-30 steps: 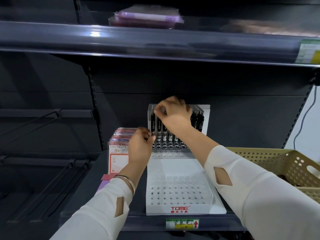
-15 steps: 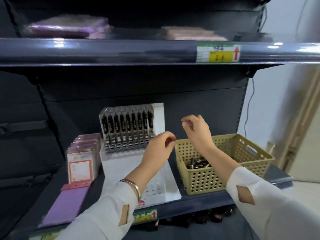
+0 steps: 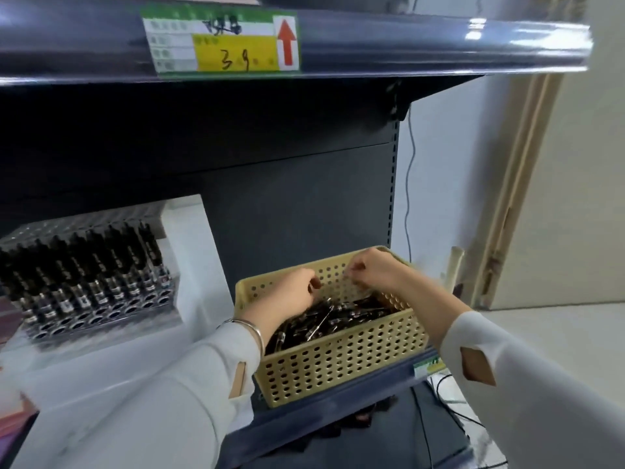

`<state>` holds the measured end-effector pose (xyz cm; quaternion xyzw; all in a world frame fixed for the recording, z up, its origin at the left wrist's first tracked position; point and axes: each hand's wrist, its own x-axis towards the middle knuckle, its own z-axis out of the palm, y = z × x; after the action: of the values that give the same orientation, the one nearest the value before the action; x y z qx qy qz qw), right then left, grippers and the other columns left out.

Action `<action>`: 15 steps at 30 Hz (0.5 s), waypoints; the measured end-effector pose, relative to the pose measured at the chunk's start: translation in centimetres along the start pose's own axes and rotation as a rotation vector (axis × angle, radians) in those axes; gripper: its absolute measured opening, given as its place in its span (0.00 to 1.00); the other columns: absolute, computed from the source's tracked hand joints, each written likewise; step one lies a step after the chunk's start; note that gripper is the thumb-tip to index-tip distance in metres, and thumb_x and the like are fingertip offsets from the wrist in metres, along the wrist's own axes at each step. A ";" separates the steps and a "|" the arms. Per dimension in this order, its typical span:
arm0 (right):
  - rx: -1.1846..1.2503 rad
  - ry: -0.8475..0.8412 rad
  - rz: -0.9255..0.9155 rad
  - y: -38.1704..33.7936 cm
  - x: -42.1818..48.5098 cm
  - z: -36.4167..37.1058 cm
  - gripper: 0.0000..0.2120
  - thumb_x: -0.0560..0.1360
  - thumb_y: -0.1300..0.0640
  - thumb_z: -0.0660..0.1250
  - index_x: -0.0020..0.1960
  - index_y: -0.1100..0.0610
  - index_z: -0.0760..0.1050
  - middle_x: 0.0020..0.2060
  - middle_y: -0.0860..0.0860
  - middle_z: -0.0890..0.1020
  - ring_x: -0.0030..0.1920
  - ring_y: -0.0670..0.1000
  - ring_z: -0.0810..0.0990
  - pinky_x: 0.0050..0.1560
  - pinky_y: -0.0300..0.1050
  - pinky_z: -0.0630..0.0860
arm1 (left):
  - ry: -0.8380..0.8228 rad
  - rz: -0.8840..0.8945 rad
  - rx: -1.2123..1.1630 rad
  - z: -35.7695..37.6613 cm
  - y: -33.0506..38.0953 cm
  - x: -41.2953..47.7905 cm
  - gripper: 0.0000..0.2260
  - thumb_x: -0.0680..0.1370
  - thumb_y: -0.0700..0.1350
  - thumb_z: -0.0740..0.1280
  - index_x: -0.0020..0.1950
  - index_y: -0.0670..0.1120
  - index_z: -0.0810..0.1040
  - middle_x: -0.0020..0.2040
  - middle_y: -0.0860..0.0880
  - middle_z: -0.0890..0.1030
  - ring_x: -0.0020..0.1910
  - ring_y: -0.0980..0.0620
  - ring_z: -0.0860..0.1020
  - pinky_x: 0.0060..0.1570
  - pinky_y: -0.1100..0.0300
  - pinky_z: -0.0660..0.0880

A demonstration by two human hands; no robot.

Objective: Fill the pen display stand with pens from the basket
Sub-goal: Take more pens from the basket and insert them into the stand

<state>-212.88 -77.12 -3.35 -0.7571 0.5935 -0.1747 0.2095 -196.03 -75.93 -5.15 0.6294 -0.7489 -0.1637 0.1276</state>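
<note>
2 hands over basket (image 3: 338, 363) of pens (image 3: 355, 308), left hand (image 3: 291, 294) and right hand (image 3: 377, 269) curled, cannot tell grip

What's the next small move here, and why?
Probably lower the right hand into the basket to pinch some pens: it and the left hand both hover over the pile with fingers curled, visibly holding none, and the display stand has empty front holes.

Basket (image 3: 338, 363) sat on shelf (image 3: 324, 419). Loose pens (image 3: 324, 321) lay in basket. Pen display stand (image 3: 192, 262) stood left of basket, upright pens (image 3: 98, 275) in its rear rows. Left hand (image 3: 294, 294), right hand (image 3: 373, 269) hung over basket.
</note>
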 end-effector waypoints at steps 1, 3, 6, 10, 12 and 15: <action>0.005 -0.016 0.001 0.2 0.6 0.1 0.11 0.78 0.62 0.60 0.52 0.60 0.81 0.50 0.55 0.83 0.49 0.55 0.82 0.53 0.50 0.78 | -0.030 -0.012 0.012 0.4 0.2 0.8 0.12 0.77 0.39 0.64 0.60 0.46 0.75 0.57 0.47 0.79 0.51 0.48 0.78 0.53 0.53 0.76; 0.005 -0.015 0.000 0.7 1.7 0.7 0.11 0.78 0.63 0.60 0.50 0.61 0.81 0.49 0.56 0.83 0.46 0.54 0.81 0.52 0.50 0.79 | -0.071 -0.020 0.034 1.4 0.4 2.4 0.13 0.77 0.38 0.64 0.62 0.43 0.75 0.57 0.45 0.78 0.53 0.46 0.78 0.55 0.52 0.75; -0.043 0.000 0.006 1.9 2.8 1.9 0.11 0.77 0.63 0.60 0.49 0.58 0.82 0.49 0.54 0.82 0.47 0.54 0.80 0.49 0.45 0.76 | -0.118 -0.054 0.078 2.9 0.0 3.9 0.15 0.76 0.41 0.66 0.63 0.43 0.75 0.57 0.45 0.79 0.54 0.46 0.78 0.56 0.52 0.75; -0.133 -0.028 0.014 3.4 3.3 3.0 0.11 0.76 0.62 0.61 0.37 0.52 0.75 0.46 0.54 0.80 0.46 0.56 0.79 0.47 0.47 0.76 | -0.209 -0.124 0.045 4.1 -0.4 4.1 0.20 0.75 0.49 0.68 0.66 0.46 0.72 0.62 0.48 0.76 0.60 0.48 0.75 0.59 0.56 0.71; -0.128 -0.002 0.018 3.5 3.1 3.0 0.10 0.76 0.61 0.61 0.41 0.50 0.77 0.47 0.53 0.79 0.46 0.57 0.79 0.48 0.49 0.77 | -0.251 -0.126 0.028 4.2 -0.3 3.9 0.23 0.74 0.50 0.69 0.67 0.45 0.70 0.64 0.47 0.75 0.62 0.47 0.74 0.61 0.55 0.70; -0.132 -0.023 0.013 3.5 2.5 3.1 0.10 0.77 0.61 0.60 0.50 0.52 0.79 0.46 0.52 0.78 0.46 0.55 0.78 0.46 0.46 0.75 | -0.293 -0.125 0.089 4.5 0.1 3.5 0.24 0.76 0.50 0.67 0.69 0.43 0.67 0.65 0.44 0.73 0.62 0.46 0.73 0.60 0.54 0.71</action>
<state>-213.59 -79.90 -7.74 -0.7674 0.6063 -0.1252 0.1670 -198.53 -78.96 -9.29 0.6492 -0.7253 -0.2282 -0.0213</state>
